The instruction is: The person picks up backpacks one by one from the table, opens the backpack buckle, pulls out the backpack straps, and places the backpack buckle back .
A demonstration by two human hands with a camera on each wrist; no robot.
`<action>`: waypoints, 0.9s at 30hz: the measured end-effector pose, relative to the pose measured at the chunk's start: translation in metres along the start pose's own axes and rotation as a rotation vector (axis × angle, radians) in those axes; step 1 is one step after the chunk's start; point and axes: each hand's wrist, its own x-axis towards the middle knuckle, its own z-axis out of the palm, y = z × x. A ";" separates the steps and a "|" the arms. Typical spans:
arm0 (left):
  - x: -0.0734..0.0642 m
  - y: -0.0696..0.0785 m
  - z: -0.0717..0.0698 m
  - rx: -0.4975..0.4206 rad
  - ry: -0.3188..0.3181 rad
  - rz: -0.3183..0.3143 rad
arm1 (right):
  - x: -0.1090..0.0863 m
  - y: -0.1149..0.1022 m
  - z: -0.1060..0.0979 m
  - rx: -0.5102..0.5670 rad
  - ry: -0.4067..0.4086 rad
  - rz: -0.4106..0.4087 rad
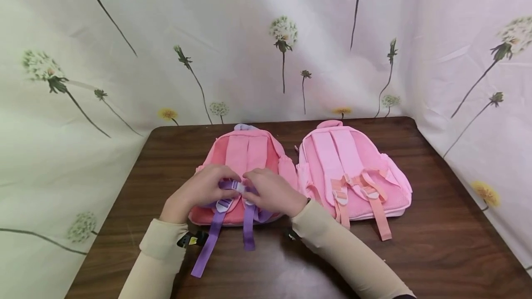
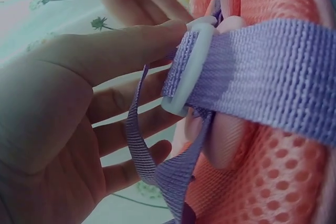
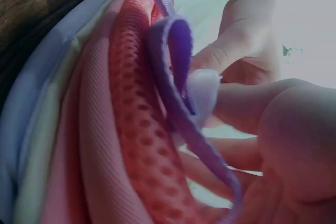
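Observation:
A coral-pink backpack [image 1: 212,153] lies on the table with its shoulder straps facing up. Over its middle, my left hand [image 1: 203,190] and right hand [image 1: 274,191] meet at a white plastic buckle [image 1: 238,187] on purple webbing. The left thumb presses one side of the buckle [image 2: 195,69] in the left wrist view, with fingers behind it. From the other side, my right thumb and fingers pinch a white plastic part [image 3: 203,88] beside a loop of purple webbing [image 3: 181,51]. Two purple strap ends [image 1: 208,248] hang toward the front.
To the right lies a lighter pink backpack [image 1: 332,151], its peach straps [image 1: 380,218] facing up. Both bags are on a dark wooden table [image 1: 166,160]. A white curtain with a dandelion print [image 1: 245,59] surrounds the back and sides.

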 end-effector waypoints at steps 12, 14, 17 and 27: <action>0.003 -0.002 0.002 -0.065 0.029 0.055 | 0.006 -0.002 0.013 -0.019 0.030 0.023; 0.002 -0.003 0.002 -0.065 0.029 0.057 | 0.007 -0.003 0.015 -0.019 0.046 0.043; 0.001 -0.003 0.001 -0.077 0.035 0.059 | 0.008 -0.003 0.018 -0.027 0.069 0.072; 0.000 -0.005 -0.002 -0.116 0.052 0.052 | 0.010 -0.002 0.019 -0.048 0.178 0.055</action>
